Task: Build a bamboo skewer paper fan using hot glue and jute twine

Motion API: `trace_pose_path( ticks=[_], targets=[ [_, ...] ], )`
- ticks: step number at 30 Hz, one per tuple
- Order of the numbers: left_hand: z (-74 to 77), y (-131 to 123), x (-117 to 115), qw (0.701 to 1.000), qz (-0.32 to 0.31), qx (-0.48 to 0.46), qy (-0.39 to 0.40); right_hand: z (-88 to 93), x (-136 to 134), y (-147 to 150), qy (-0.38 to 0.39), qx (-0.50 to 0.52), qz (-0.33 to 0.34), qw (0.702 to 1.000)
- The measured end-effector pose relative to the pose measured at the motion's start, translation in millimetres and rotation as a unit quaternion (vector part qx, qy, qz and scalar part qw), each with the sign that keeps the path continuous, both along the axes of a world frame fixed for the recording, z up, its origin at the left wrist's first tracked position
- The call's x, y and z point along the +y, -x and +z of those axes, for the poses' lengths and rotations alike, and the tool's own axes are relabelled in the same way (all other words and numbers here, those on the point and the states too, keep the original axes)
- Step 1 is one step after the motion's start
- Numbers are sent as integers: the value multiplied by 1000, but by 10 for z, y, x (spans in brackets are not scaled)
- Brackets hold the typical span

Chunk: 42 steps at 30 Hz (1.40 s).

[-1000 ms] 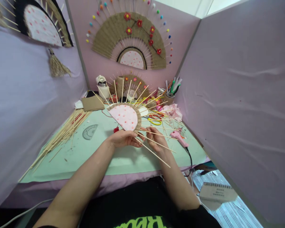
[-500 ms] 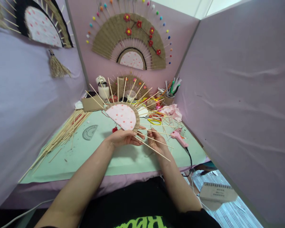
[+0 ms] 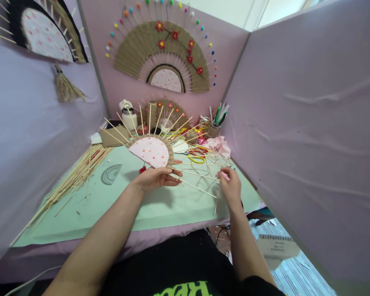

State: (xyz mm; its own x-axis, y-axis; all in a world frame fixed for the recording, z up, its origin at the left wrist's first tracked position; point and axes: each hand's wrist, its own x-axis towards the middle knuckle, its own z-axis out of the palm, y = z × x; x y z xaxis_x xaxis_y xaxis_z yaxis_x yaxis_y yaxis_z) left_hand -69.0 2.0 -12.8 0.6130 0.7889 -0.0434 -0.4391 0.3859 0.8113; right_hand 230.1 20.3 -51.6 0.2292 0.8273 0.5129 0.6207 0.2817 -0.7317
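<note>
A: Where's the work, and who has it?
B: Half-round fan is up over the green cloth, mid-scene, dotted face showing. Left hand grips its near right end, thumb on top, fingers under.
A: Right hand?
B: Out to the right, level with the ends of the nearest sticks, fingers bent in and thumb drawn to them. A thin strand hangs by the fingertips. Can't say for sure if it's pinched; too fine at this range.
A: Edges?
B: Cloth's near edge lies well nearer than both hands. Cloth shows on the left as far as the stick bundle, with a protractor between. Right panel bounds the right side. Far side is tight: cardboard, white jar, yellow scissors, pink tissue.
A: What's hidden?
B: Something pink is mostly behind the right fingers. Small far fan is partly covered by the held one's sticks. Left wall fan is cut by the frame. Notebook, low right: print unreadable.
</note>
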Motion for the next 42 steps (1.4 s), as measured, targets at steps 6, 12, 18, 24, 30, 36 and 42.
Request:
trace_pose_path(
  ticks=[6,12,18,24,30,36,42],
  targets=[
    [20,1,6,1000,6,-2,12,-228,28,-702,104,-164,-55,979],
    [19,14,14,999,23,-9,21,-309,233,-768,133,-166,-64,975],
    [-5,27,20,1000,21,-14,4,-120,379,-763,192,-181,-146,953],
    [-5,19,28,999,36,-18,-5,155,-58,-326,-10,-80,-105,991],
    [5,15,21,999,43,-10,-13,313,-440,610,89,158,274,944],
    [24,1,15,998,57,-7,-3,333,-470,1072,124,337,354,864],
    [25,-12,9,998,64,-10,-8,298,-516,1187,78,334,339,876]
  ],
)
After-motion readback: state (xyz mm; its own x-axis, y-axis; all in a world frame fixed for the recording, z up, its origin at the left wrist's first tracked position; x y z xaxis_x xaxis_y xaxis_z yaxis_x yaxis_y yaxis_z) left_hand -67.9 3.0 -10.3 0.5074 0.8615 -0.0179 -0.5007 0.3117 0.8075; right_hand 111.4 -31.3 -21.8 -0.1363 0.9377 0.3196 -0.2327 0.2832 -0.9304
